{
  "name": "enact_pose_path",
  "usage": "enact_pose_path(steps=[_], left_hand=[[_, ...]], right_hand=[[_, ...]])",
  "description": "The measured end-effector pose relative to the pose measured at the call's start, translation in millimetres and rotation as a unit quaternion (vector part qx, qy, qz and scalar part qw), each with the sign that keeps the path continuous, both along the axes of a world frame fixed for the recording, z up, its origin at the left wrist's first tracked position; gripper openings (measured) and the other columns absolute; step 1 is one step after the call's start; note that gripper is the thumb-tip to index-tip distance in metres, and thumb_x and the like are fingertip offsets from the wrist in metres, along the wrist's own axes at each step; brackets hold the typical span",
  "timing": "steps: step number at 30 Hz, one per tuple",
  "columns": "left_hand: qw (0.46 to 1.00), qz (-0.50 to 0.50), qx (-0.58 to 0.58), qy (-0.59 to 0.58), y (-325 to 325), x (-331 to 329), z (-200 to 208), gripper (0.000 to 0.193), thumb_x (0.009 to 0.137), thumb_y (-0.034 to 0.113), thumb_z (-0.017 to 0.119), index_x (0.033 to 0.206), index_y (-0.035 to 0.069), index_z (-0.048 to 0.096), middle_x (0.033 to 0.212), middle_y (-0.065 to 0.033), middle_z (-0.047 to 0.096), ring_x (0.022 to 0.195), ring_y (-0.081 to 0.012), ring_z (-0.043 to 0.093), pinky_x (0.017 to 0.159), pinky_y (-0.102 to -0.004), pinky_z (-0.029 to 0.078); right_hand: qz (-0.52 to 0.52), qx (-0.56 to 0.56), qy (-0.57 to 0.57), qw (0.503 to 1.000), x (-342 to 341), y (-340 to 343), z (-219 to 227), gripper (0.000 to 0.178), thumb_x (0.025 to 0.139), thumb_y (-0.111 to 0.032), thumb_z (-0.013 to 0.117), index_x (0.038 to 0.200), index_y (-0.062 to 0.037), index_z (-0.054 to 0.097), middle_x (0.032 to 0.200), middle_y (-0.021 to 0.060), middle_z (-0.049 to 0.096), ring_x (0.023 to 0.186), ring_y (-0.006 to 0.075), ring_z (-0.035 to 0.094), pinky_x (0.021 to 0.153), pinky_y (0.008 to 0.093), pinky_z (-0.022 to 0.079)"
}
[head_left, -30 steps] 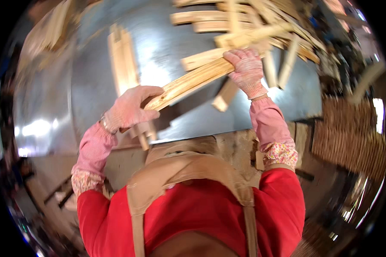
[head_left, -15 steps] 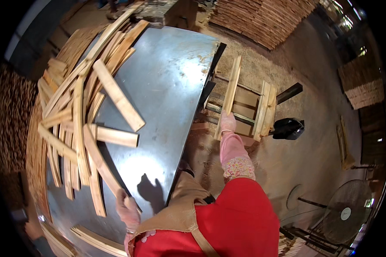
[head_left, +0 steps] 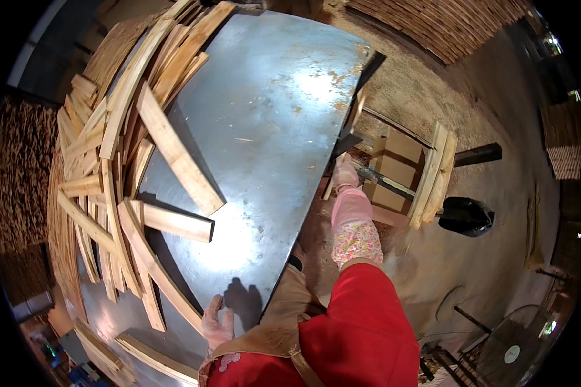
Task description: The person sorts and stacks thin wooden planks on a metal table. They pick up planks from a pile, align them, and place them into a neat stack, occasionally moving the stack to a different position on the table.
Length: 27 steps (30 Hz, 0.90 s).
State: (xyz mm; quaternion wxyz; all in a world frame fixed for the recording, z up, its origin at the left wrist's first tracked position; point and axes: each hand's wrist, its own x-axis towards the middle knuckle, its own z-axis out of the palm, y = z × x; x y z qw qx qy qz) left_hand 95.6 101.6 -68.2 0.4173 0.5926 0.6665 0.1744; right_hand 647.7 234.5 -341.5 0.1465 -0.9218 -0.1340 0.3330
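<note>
My right hand, in a pale pinkish glove, is closed round a narrow wooden strip beside the table's right edge. The table edge and a dark metal bar partly hide that strip. On the metal-topped table, my left hand has its thumb and fingers apart, next to the near end of a long wooden strip. Whether it touches that strip is hard to tell. Two pale wooden strips lie side by side across a dark metal rack to the right.
Many loose strips are heaped across the table's left side. A cardboard box shows under the rack, with a black bag-like thing beyond it. A standing fan is at lower right. Stacked wood stands at the back.
My right hand has drawn its strip left from the rack to the table edge. My left hand's fingers have come apart at the long strip's end. The view has shifted.
</note>
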Motion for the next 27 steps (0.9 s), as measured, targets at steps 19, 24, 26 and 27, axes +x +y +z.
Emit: enact_pose_path(steps=[19, 24, 26, 27], left_hand=[[0.917, 0.273, 0.139, 0.254, -94.1, -272.2, 11.6, 0.066, 0.083, 0.021, 0.084, 0.141, 0.001, 0.062, 0.143, -0.0248, 0.062, 0.134, -0.0425, 0.057, 0.118, -0.0502, 0.044], [0.848, 0.318, -0.054, 0.421, -130.4, -381.7, 3.4, 0.104, 0.08, 0.052, 0.088, 0.16, 0.004, 0.042, 0.163, -0.0257, 0.041, 0.148, -0.0448, 0.041, 0.124, -0.0531, 0.035], [0.859, 0.333, -0.125, 0.368, -144.8, -405.0, -4.3, 0.109, 0.079, 0.054, 0.086, 0.165, 0.011, 0.036, 0.171, -0.0213, 0.03, 0.151, -0.0444, 0.038, 0.124, -0.0513, 0.037], [0.86, 0.339, -0.163, 0.344, -151.0, -416.7, -7.4, 0.111, 0.079, 0.055, 0.086, 0.167, 0.014, 0.033, 0.175, -0.0191, 0.024, 0.153, -0.0443, 0.036, 0.124, -0.0504, 0.038]], right_hand=[[0.556, 0.136, 0.253, 0.78, -426.5, -94.4, 218.6, 0.045, 0.103, -0.032, 0.067, 0.138, -0.0039, 0.063, 0.123, 0.0171, 0.073, 0.112, 0.026, 0.071, 0.095, 0.0399, 0.056], [0.319, 0.223, 0.151, 0.909, -540.3, -9.7, 218.4, 0.07, 0.099, -0.044, 0.073, 0.147, 0.0042, 0.055, 0.125, 0.015, 0.072, 0.107, 0.0242, 0.068, 0.095, 0.0382, 0.054], [0.238, 0.237, 0.248, 0.909, -574.8, -25.4, 214.1, 0.066, 0.102, -0.043, 0.072, 0.145, 0.0043, 0.055, 0.123, 0.0123, 0.07, 0.103, 0.0203, 0.065, 0.094, 0.037, 0.054], [0.228, 0.297, 0.257, 0.891, -595.9, -41.6, 207.7, 0.062, 0.103, -0.042, 0.071, 0.144, 0.0028, 0.055, 0.123, 0.0124, 0.069, 0.104, 0.0192, 0.063, 0.095, 0.0365, 0.053]])
